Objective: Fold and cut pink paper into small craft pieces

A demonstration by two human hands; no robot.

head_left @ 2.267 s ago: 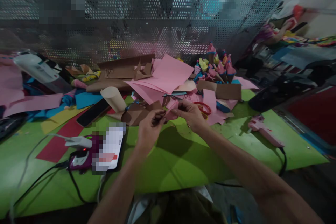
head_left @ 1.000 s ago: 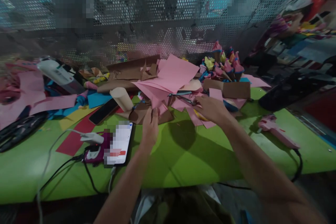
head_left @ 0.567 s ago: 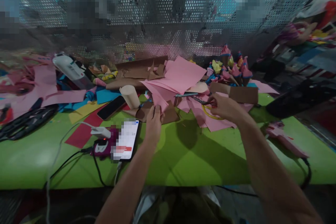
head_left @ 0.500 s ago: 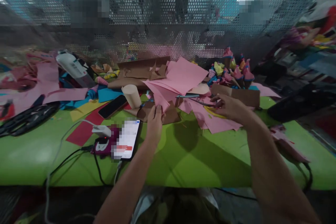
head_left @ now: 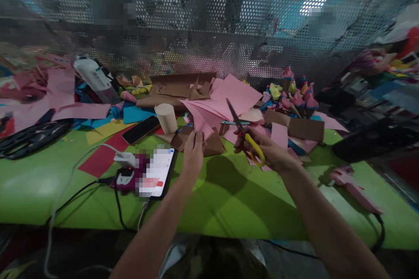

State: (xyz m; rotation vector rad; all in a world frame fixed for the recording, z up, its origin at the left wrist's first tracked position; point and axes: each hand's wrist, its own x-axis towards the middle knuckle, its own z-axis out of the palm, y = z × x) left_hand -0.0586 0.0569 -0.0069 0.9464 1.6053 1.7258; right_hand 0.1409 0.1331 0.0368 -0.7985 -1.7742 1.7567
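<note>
My left hand [head_left: 194, 150] pinches the near corner of several pink paper sheets [head_left: 225, 100], which fan out away from me over the table. In my right hand [head_left: 258, 144] is a pair of scissors [head_left: 236, 115] with yellow handles, raised above the table with its blades pointing up and away. The blades look closed together and stand apart from the pink sheets. Beneath and behind the right hand lie pink paper scraps [head_left: 279, 134]. Brown paper [head_left: 214, 143] lies under the sheets by my left hand.
On the green table [head_left: 209, 209] stand a beige paper roll [head_left: 166, 118] and a white bottle [head_left: 94, 76]. A dark phone [head_left: 140, 130], a lit phone [head_left: 157, 172] and a purple power socket [head_left: 131, 178] lie left. A pink glue gun [head_left: 356, 187] and paper cones [head_left: 296, 96] sit right.
My right hand has lifted the yellow-handled scissors off the pink scraps and brought them left, blades now pointing up. My left hand keeps its pinch on the sheets.
</note>
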